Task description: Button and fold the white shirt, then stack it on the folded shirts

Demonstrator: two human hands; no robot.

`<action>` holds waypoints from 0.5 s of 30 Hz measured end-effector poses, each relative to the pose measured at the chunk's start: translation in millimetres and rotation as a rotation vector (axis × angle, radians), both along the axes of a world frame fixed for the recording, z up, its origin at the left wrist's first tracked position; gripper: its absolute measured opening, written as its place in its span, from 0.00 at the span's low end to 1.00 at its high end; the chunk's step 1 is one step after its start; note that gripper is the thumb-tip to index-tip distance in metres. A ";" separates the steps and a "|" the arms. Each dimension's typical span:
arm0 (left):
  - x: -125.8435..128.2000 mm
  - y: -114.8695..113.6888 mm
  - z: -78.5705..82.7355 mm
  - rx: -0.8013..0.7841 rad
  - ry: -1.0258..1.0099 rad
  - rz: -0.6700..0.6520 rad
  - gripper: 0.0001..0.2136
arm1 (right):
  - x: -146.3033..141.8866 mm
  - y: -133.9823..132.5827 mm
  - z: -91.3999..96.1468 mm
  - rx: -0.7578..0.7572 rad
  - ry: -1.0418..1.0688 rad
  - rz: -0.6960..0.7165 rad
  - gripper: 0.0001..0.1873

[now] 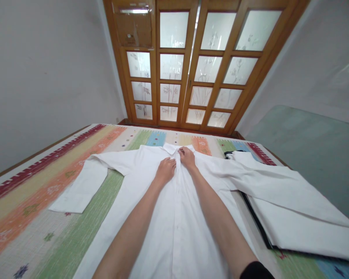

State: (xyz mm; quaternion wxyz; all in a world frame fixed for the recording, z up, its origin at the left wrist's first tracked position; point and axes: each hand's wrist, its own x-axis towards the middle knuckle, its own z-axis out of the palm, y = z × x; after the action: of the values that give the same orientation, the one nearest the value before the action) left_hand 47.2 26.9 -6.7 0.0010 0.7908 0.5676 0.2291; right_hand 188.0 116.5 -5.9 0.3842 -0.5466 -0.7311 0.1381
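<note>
A white button-up shirt (168, 217) lies spread front-up on a striped, multicoloured bed cover (31, 201). Its collar (171, 148) points toward the far edge and its left sleeve (84, 186) is stretched out to the side. My left hand (164, 170) rests with curled fingers on the shirt front just left of the button strip, below the collar. My right hand (187, 156) is closed in a pinch on the button strip right at the collar. Both forearms reach forward over the shirt body.
A second white garment (291, 205) lies folded on the right over something dark-edged (256, 221). Beyond the bed stand wooden doors with frosted glass panes (192, 66). A grey wall runs along the left, and a pale green surface (314, 155) lies at the right.
</note>
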 end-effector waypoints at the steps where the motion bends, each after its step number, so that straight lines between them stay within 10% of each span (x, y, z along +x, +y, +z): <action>1: -0.6 0.1 -0.3 -0.005 0.004 -0.004 0.14 | -0.4 -0.7 0.3 0.001 -0.010 -0.005 0.10; 15: 8.2 25.5 5.1 -0.060 -0.031 0.043 0.18 | -2.6 -5.1 -1.6 -0.020 -0.135 -0.031 0.09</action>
State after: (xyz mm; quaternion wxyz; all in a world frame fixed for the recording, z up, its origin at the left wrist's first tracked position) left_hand 55.4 52.4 -1.6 0.0288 0.7743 0.5911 0.2242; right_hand 185.5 111.4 -7.5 0.3306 -0.5697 -0.7454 0.1021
